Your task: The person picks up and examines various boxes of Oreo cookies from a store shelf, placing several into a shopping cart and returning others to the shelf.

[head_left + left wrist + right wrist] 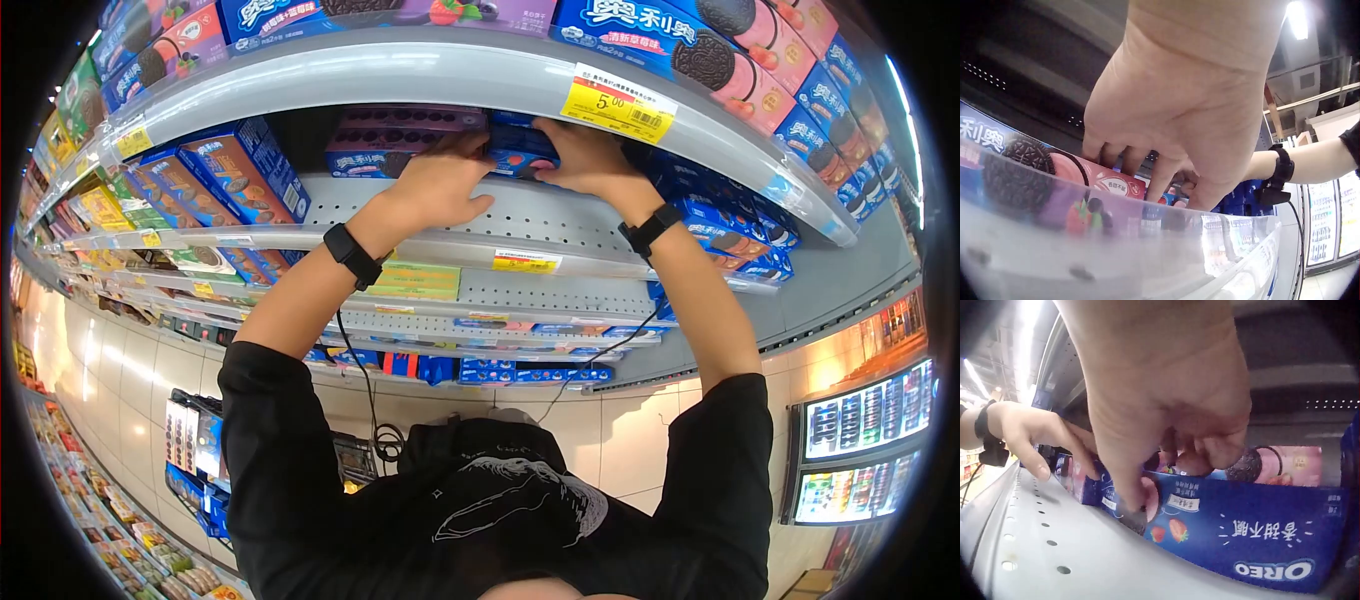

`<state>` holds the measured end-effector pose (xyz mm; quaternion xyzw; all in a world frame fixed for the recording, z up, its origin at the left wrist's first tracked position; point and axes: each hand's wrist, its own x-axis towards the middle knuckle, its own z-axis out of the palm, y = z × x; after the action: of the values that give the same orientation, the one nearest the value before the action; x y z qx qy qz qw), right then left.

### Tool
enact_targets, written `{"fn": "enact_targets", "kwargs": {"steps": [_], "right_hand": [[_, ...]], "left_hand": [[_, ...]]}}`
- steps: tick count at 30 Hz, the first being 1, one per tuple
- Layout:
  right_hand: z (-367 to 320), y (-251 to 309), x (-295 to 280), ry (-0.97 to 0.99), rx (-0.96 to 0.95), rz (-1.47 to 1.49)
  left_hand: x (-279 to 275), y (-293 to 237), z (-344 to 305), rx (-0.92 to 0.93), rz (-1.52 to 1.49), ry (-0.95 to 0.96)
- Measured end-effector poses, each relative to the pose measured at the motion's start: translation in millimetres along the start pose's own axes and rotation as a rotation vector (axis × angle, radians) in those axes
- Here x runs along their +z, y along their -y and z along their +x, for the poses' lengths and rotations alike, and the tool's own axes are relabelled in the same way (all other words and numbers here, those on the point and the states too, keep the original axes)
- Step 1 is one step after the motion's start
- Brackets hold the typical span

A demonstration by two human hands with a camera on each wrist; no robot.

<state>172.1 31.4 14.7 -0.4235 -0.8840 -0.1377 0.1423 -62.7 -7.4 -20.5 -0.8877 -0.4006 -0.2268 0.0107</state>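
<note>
One blue OREO box [1260, 550], two strawberries printed on its front, stands on a perforated grey shelf [560, 215] beneath a higher one, in the grasp of a person's right hand [590, 160]: I see the thumb on its face and the fingers curled over its top. Just beside it, on the person's left, sits a purple-and-blue cookie box [362, 164], where the left hand [435, 185] rests; its fingers reach over the upper edge, loosely bent, while the thumb stands clear of the box, not clamped on it. Farther left along the shelf I count at least three orange-and-blue boxes [245, 165] upright in a row. To the right are stacked blue packs [715, 230], too crowded for me to number. One yellow price tag [618, 105], marked 5.00, hangs on the higher shelf's edge [420, 68]. Two black wristbands [352, 256], one per wrist, show below the hands, above the person's one black T-shirt [350, 520]. Two lit display panels [865, 415] glow at far right.
</note>
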Motion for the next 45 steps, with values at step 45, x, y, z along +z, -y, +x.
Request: {"fn": "enact_targets", "kwargs": {"steps": [45], "right_hand": [[-6, -29, -5, 0.110, 0.264, -0.014]], "left_hand": [[-7, 19, 69, -0.179, 0.161, 0.247]]}}
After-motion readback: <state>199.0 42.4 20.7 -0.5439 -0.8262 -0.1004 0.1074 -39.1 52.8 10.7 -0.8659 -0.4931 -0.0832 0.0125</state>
